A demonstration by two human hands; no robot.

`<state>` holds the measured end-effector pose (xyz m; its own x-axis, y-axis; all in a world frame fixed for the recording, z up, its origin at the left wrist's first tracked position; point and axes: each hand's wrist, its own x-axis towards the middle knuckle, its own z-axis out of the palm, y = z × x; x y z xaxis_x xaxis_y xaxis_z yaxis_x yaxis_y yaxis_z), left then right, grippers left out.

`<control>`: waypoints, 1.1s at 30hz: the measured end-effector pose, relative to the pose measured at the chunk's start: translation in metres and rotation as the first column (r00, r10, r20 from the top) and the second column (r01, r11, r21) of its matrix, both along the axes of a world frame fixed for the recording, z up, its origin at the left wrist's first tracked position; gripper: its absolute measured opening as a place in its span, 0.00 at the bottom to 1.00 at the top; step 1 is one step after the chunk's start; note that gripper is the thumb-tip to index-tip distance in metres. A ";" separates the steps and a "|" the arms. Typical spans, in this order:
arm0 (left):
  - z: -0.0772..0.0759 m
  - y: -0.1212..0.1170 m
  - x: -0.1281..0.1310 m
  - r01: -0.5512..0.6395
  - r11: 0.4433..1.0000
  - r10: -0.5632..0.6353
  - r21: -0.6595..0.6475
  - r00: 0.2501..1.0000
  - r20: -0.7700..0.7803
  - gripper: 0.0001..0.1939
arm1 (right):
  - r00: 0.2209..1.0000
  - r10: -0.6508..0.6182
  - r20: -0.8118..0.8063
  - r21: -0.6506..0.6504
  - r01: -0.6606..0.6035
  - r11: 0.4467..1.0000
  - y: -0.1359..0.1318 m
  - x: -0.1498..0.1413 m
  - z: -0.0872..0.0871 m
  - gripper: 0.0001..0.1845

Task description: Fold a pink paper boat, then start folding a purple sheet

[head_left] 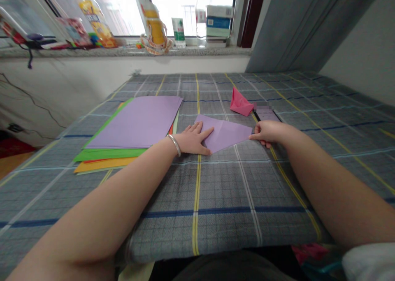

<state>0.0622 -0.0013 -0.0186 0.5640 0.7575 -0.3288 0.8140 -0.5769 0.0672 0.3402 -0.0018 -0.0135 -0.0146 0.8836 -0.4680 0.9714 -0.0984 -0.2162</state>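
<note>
A folded sheet of purple paper [226, 132] lies on the checked tablecloth in front of me. My left hand [195, 138], a silver bangle at its wrist, rests flat with fingers spread over the paper's left end. At the right tip of the sheet, my right hand [264, 133] pinches the corner between thumb and curled fingers. Just beyond that hand lies a phone [267, 114], partly covered by it. A pink folded paper boat [240, 103] sits near the phone, behind the purple sheet.
To the left is a stack of coloured paper [135, 122], purple on top with green and orange edges showing. Bottles, boxes [219, 24] and a yellow cup [155, 28] line the windowsill [197, 52] behind the table. A grey curtain [296, 26] hangs at the right.
</note>
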 end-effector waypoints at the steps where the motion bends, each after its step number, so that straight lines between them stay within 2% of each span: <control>1: 0.002 0.000 -0.001 0.009 1.000 -0.009 -0.011 1.000 -0.007 0.51 | 1.000 0.002 0.009 -0.007 -0.002 1.000 -0.001 0.000 0.001 0.19; 4: 0.006 -0.002 -0.003 0.036 0.999 -0.036 -0.031 0.999 -0.004 0.51 | 0.998 -0.009 0.067 0.038 0.006 0.999 -0.005 0.002 0.004 0.14; 6: 0.005 -0.003 -0.005 0.040 0.999 -0.039 -0.017 0.999 0.021 0.51 | 0.993 -0.007 0.117 0.184 -0.014 0.983 -0.008 0.003 0.005 0.08; 8: 0.000 -0.003 -0.008 0.037 0.999 -0.039 0.026 0.997 0.070 0.50 | 0.991 0.041 0.129 0.368 -0.087 0.926 -0.012 0.001 0.006 0.02; 10: -0.009 -0.001 -0.011 0.053 0.994 -0.068 0.100 0.986 0.155 0.50 | 0.983 0.158 0.098 0.495 -0.186 0.849 -0.016 -0.005 0.007 0.04; 13: -0.019 0.005 -0.016 0.152 0.956 -0.232 0.252 0.916 0.327 0.51 | 0.906 0.422 0.034 0.588 -0.360 0.725 -0.021 -0.018 0.003 0.04; 15: -0.021 0.008 -0.018 0.236 0.914 -0.367 0.330 0.828 0.424 0.46 | 0.809 0.587 0.019 0.632 -0.465 0.620 -0.021 -0.026 -0.003 0.05; 17: -0.018 0.007 -0.018 0.312 0.860 -0.484 0.405 0.749 0.452 0.38 | 0.745 0.667 0.026 0.656 -0.516 0.551 -0.021 -0.032 -0.010 0.08; 20: -0.011 0.000 -0.013 0.399 0.759 -0.611 0.514 0.710 0.351 0.22 | 0.692 0.721 0.019 0.688 -0.533 0.493 -0.019 -0.038 -0.018 0.08; 23: -0.007 -0.010 -0.005 0.470 0.612 -0.700 0.636 0.696 0.160 0.09 | 0.672 0.736 0.080 0.726 -0.546 0.419 -0.021 -0.041 -0.019 0.07; 25: -0.006 -0.014 -0.002 0.449 0.529 -0.699 0.720 0.711 0.071 0.09 | 0.666 0.738 0.106 0.752 -0.539 0.378 -0.023 -0.044 -0.018 0.06; 27: -0.008 -0.016 0.001 0.360 0.503 -0.660 0.786 0.747 0.080 0.11 | 0.682 0.724 0.103 0.787 -0.501 0.360 -0.024 -0.048 -0.017 0.05; 29: -0.010 -0.017 0.002 0.242 0.529 -0.616 0.813 0.769 0.172 0.12 | 0.715 0.696 0.075 0.825 -0.436 0.359 -0.026 -0.051 -0.017 0.04; 33: -0.012 -0.017 0.006 0.081 0.611 -0.565 0.788 0.742 0.362 0.13 | 0.749 0.662 -0.020 0.885 -0.295 0.361 -0.027 -0.057 -0.018 0.02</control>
